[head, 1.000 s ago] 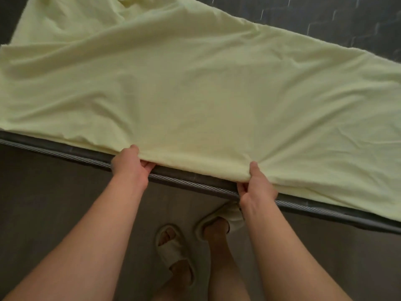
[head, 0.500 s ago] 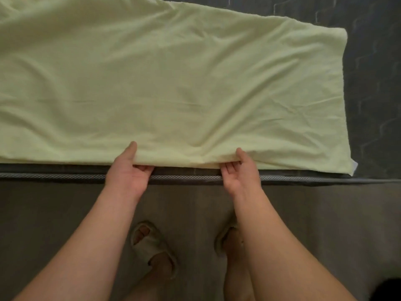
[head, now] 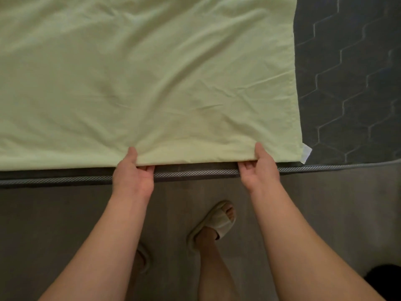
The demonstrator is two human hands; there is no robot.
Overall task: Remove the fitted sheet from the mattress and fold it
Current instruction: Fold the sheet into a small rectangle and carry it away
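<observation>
- Dark mattress [head: 351, 88] lies bare at right; the sheet [head: 141, 83] is spread flat on it, already off.
- Both my hands pinch its near edge: left hand [head: 132, 170], right hand [head: 258, 168].
- Its long axis runs leftward; my right hand is nearer the tagged corner [head: 306, 153].

sheet [head: 141, 72] runs off the top and left picture edges, full extent unknown; mattress [head: 347, 83] cut at top and right, mostly covered by sheet. fingers of left hand [head: 132, 172] and right hand [head: 258, 168] tucked under sheet's near edge, tips hidden. left slipper [head: 144, 258] mostly behind left forearm. dark blob bottom-right corner, can't identify
</observation>
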